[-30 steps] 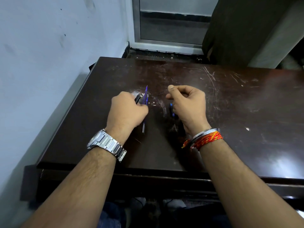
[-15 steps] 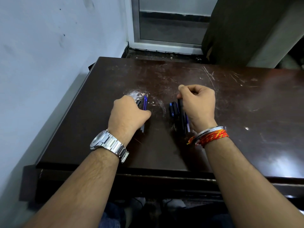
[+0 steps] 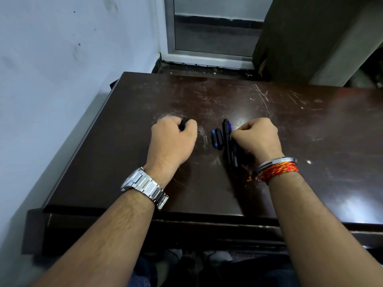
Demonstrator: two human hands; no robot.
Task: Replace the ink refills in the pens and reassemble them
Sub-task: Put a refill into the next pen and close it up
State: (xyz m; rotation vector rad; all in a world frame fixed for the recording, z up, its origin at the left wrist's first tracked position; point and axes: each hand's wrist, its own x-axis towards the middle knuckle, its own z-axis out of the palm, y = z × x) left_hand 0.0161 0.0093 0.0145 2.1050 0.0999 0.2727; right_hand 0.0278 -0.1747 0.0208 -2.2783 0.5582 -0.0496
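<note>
Dark brown wood, glossy and heavily scratched, is forming the tabletop [image 3: 310, 141] over which both of the person's hands are working. To the left of centre, the left hand [image 3: 173, 141] is resting knuckles-up on the surface with its fingers clenched around a black pen piece [image 3: 183, 124], only the far end of which is showing above the curled fingers. To the right, the right hand [image 3: 257, 137] is lying on the wood with its fingers curled inward, and its fingertips are sitting against a small bundle of black-and-blue pens [image 3: 228, 141]; whether the hand is actually pinching these pens or merely touching them cannot be told. The pens are lying side by side on the table, running from near edge to far, just beside the right wrist. Between the two hands, two short pen sections [image 3: 216, 139], black with blue trim, are lying close together and just beside the bundle, apart from the left hand. A silver wristwatch [image 3: 145, 186] is circling the left wrist, while a steel bangle [image 3: 275, 161] and a red-and-orange thread band [image 3: 278, 171] are circling the right. A pale wall [image 3: 62, 69] is bordering the table on the left, and an aluminium frame [image 3: 207, 56] is standing behind its far edge.
</note>
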